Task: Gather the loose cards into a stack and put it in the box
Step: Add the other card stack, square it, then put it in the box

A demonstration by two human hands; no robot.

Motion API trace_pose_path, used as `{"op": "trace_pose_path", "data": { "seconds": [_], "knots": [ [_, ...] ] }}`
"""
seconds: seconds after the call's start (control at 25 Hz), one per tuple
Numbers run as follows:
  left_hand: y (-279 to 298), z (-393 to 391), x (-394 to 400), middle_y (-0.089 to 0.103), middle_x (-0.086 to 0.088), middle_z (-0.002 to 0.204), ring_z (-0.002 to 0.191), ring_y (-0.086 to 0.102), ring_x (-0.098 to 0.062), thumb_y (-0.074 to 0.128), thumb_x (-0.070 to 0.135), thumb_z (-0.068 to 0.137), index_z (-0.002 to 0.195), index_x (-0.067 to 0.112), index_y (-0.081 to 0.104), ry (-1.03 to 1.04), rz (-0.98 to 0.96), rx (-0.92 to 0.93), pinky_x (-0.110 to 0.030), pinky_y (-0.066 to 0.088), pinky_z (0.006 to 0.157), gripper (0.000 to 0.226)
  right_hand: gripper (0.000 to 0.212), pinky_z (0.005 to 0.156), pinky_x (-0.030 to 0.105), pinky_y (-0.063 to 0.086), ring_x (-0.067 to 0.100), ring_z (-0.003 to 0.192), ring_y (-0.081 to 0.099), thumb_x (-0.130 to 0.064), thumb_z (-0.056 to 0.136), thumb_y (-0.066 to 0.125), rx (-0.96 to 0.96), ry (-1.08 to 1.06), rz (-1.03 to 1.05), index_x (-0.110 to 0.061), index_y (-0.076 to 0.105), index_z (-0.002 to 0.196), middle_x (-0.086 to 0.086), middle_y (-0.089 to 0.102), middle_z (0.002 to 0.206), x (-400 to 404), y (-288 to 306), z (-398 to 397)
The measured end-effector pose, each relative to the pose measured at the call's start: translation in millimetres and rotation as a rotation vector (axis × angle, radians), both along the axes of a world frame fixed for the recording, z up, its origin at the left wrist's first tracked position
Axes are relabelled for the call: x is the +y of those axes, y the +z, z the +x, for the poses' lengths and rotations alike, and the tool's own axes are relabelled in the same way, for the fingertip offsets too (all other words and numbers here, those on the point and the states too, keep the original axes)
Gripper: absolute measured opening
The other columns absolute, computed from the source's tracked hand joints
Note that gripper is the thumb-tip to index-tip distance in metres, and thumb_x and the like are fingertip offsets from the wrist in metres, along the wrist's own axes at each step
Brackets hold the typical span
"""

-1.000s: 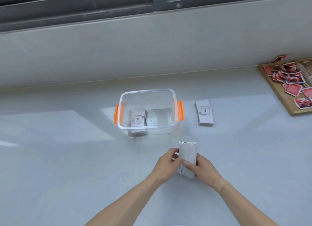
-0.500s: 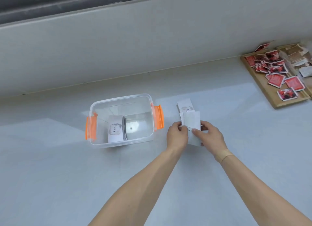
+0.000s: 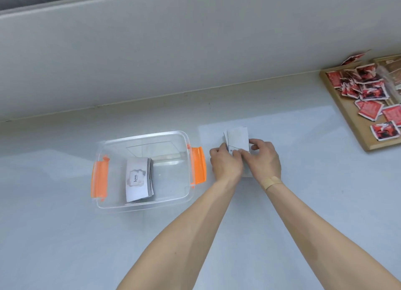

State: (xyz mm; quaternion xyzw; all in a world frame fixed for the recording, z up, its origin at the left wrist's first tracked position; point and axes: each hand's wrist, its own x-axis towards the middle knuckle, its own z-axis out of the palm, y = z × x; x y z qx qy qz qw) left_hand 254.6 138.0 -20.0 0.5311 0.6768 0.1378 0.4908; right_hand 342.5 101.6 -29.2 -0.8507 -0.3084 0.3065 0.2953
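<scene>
since half a second ago both hands have pushed forward, carrying the cards onto the pile beside the box; the clear plastic box with orange latches [image 3: 143, 170] sits left of them with one grey-backed stack [image 3: 138, 182] inside; left hand [image 3: 225, 163] and right hand [image 3: 264, 157] are together, clamped on the uneven white card stack [image 3: 237, 139]; best to tap its edges flush on the pale counter [image 3: 65, 246] before lifting.

Pale grey counter [image 3: 65, 235] runs along a wall. Clear box [image 3: 143, 205] with orange latches sits on it. Card stack [image 3: 237, 138] just right of the box. Wooden tray [image 3: 355, 125] well right of the box, at the wall.
</scene>
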Motion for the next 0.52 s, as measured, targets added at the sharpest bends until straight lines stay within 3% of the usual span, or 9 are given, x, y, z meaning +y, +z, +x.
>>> {"op": "trace_pose_path", "data": {
  "seconds": [0.16, 0.32, 0.44, 0.52],
  "knots": [
    [-4.0, -5.1, 3.3, 0.059, -0.020, 0.115, 0.096, 0.062, -0.038, 0.053, 0.021, 0.091, 0.108, 0.001, 0.057, -0.030, -0.015, 0.014, -0.036, 0.049, 0.074, 0.027, 0.070, 0.088, 0.041, 0.048, 0.024, 0.112, 0.053, -0.052, 0.076, 0.068, 0.044, -0.073, -0.083, -0.023, 0.044, 0.135, 0.003, 0.053, 0.125, -6.2, -7.7, 2.5],
    [-2.8, -5.7, -1.8, 0.067, -0.012, 0.110, 0.100, 0.063, -0.034, 0.051, 0.024, 0.093, 0.113, 0.009, 0.062, -0.049, -0.023, 0.067, -0.040, 0.053, 0.082, 0.027, 0.077, 0.076, 0.036, 0.045, 0.029, 0.106, 0.058, -0.053, 0.072, 0.070, 0.061, -0.055, -0.255, -0.016, 0.043, 0.134, 0.008, 0.064, 0.118, -3.0, -3.2, 5.0],
    [1.7, -7.2, -6.4, 0.070, -0.011, 0.109, 0.102, 0.063, -0.033, 0.055, 0.023, 0.092, 0.110, 0.009, 0.065, -0.054, -0.087, 0.063, -0.036, 0.051, 0.079, 0.025, 0.062, 0.075, 0.039, 0.048, 0.030, 0.086, 0.058, -0.041, 0.073, 0.075, 0.176, -0.080, -0.268, -0.004, 0.055, 0.119, 0.018, 0.066, 0.109, -0.8, 3.0, 4.7],
    [2.5, -15.5, -13.0, 0.071, -0.009, 0.109, 0.102, 0.065, -0.032, 0.058, 0.024, 0.090, 0.110, 0.011, 0.067, -0.032, -0.174, 0.013, -0.035, 0.052, 0.080, 0.026, 0.041, 0.066, 0.038, 0.046, 0.030, 0.070, 0.058, -0.034, 0.073, 0.076, 0.331, -0.070, -0.232, 0.000, 0.068, 0.095, 0.023, 0.066, 0.085, -10.1, 3.9, 1.5]
  ]
}}
